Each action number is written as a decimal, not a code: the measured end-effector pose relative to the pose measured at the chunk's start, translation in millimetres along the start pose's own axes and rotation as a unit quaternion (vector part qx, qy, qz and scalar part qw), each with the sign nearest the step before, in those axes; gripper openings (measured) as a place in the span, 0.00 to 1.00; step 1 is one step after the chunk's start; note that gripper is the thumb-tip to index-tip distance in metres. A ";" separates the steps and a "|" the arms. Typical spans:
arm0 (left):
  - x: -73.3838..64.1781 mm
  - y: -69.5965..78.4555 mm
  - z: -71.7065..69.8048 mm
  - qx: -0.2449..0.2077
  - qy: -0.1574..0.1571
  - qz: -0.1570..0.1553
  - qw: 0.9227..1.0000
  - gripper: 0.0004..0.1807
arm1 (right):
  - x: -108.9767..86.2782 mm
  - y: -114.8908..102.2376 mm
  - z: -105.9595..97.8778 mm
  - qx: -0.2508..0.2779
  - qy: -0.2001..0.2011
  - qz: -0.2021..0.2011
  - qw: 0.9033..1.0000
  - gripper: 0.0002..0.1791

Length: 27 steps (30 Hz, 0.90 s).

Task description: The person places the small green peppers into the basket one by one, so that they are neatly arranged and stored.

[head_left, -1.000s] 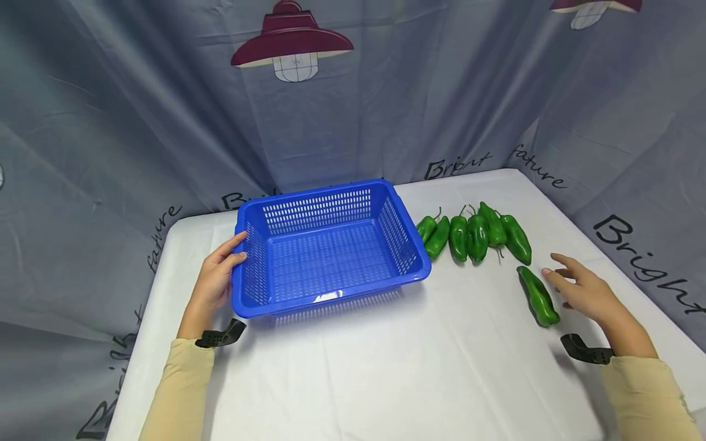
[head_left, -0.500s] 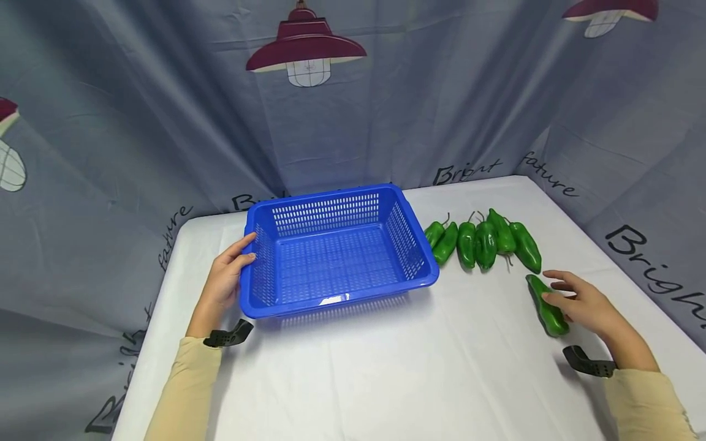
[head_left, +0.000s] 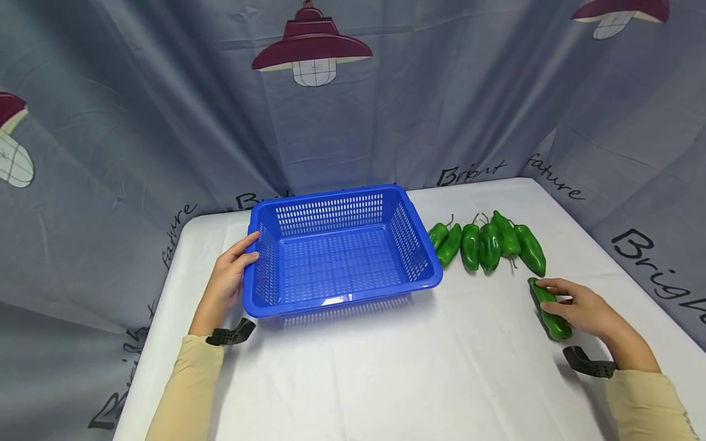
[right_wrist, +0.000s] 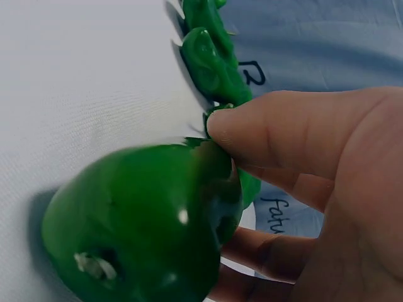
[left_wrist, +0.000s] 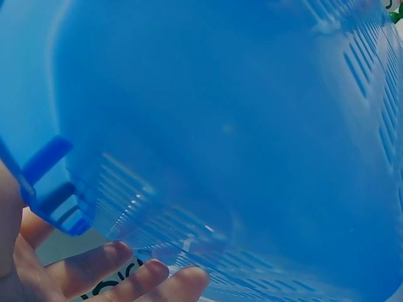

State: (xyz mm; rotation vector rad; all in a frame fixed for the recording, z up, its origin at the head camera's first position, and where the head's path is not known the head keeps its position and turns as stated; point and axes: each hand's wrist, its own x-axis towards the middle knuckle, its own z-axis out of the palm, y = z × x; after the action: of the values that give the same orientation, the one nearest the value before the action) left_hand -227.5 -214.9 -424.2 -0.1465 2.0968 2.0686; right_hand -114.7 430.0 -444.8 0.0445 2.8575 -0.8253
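Note:
My left hand [head_left: 227,278] grips the left rim of a blue plastic basket [head_left: 386,290], thumb and forefinger over the edge. In the left wrist view the other fingers [left_wrist: 182,284] lie against the outside of the slotted wall, and the basket fills most of that picture. At the right, my right hand [head_left: 586,309] holds a green pepper [head_left: 558,327] on the white table between thumb and fingers. The right wrist view shows the stem end of this pepper [right_wrist: 138,214] close up, with the thumb [right_wrist: 252,129] on its upper side.
Several more green peppers [head_left: 489,247] lie in a loose row behind, right of the basket; the leftmost is partly hidden by its rim. A white cloth [head_left: 397,373] covers the table. Grey curtains [head_left: 441,92] with printed lamps and lettering hang behind and at both sides.
My right hand has come down onto the single pepper, and its fingers have closed round it. The left hand keeps its hold on the basket. The head view has shifted slightly.

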 end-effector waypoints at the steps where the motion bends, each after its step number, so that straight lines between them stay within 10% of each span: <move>1: 0.0 -0.1 0.1 0.001 0.001 -0.001 1.000 0.30 | 0.7 0.0 -0.5 0.001 -0.005 0.005 1.000 0.29; 27: 0.9 -1.8 0.9 -0.002 0.001 0.005 1.000 0.30 | 15.2 -26.9 -7.2 0.135 -0.024 -0.005 0.991 0.30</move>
State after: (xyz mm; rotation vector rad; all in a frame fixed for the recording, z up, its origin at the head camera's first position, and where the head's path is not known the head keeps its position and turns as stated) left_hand -227.9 -214.0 -426.2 -0.1388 2.0988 2.0783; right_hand -132.8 410.8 -427.2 0.0447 2.6842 -1.1927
